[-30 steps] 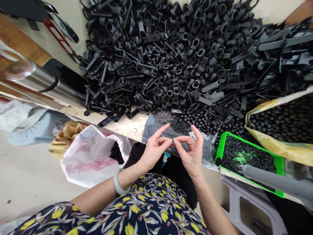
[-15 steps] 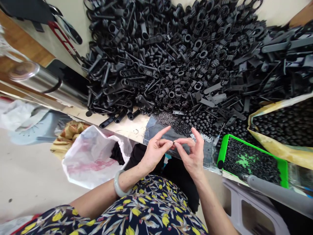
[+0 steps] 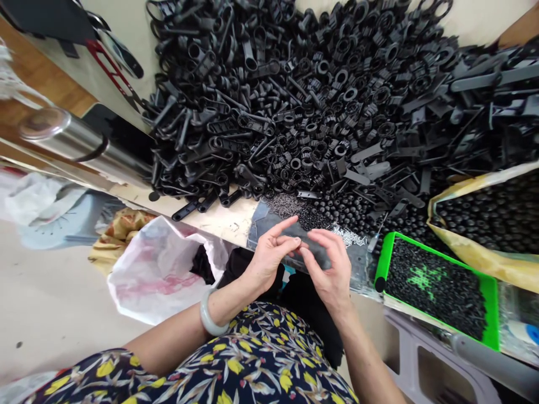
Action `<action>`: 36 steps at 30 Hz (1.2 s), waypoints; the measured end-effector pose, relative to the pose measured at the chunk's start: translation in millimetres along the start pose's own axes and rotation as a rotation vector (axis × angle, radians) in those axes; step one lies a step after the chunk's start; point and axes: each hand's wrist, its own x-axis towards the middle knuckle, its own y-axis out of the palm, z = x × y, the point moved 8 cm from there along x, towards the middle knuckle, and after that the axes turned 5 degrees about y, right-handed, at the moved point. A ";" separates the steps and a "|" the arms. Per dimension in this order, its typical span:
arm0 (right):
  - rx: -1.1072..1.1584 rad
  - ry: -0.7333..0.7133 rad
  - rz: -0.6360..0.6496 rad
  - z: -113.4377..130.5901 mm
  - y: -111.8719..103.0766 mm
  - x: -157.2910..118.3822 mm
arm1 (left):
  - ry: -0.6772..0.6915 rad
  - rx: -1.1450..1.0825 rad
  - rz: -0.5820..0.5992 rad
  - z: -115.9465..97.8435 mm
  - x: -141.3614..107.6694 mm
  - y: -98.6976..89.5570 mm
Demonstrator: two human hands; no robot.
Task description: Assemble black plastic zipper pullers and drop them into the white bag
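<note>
Fingertips (image 3: 297, 242) of my left hand (image 3: 269, 258) and right hand (image 3: 330, 269) are pinched together over something too tiny to make out, right at the near edge of the grey mat (image 3: 320, 255). Beyond the mat rises the big heap of black plastic parts (image 3: 320, 95), with silver pins (image 3: 349, 235) scattered on its right part. Just right of the mat sits the green tray (image 3: 438, 283) of black beads.
</note>
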 end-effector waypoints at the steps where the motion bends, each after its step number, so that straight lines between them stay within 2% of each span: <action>1: -0.039 -0.018 0.015 1.4 0.9 0.9 | -0.014 -0.009 -0.015 1.0 -0.7 -0.2; 7: -0.101 -0.061 0.067 2.6 3.3 2.3 | 0.016 -0.004 -0.022 -1.4 -5.6 0.5; 18: -0.082 -0.089 0.052 4.8 5.2 6.9 | -0.006 0.006 0.020 1.7 -8.4 4.7; 20: -0.071 -0.093 0.068 1.7 5.0 7.4 | 0.010 0.039 0.026 3.8 -9.8 3.3; 22: -0.075 -0.102 0.072 -3.8 2.6 7.7 | 0.081 0.146 0.044 -2.2 -8.5 -1.2; 24: -0.111 -0.125 0.069 -11.0 -0.1 7.9 | 0.271 0.391 0.060 -26.8 -3.7 -9.4; 28: -0.258 -0.236 0.085 -22.3 1.2 6.2 | 0.872 1.204 0.066 -115.2 0.6 -17.8; 30: -0.330 -0.277 0.092 -25.3 3.8 4.5 | 1.067 1.566 0.044 -152.1 4.8 -20.1; 33: -0.376 -0.289 0.070 -26.5 4.8 3.2 | 1.216 1.885 -0.013 -191.1 14.3 -19.0; 35: -0.379 -0.289 0.057 -25.5 5.1 3.2 | 1.249 2.029 0.052 -197.1 21.7 -8.5; 36: -0.383 -0.291 0.056 -24.9 5.6 3.3 | 1.245 2.094 0.136 -193.1 25.9 -0.8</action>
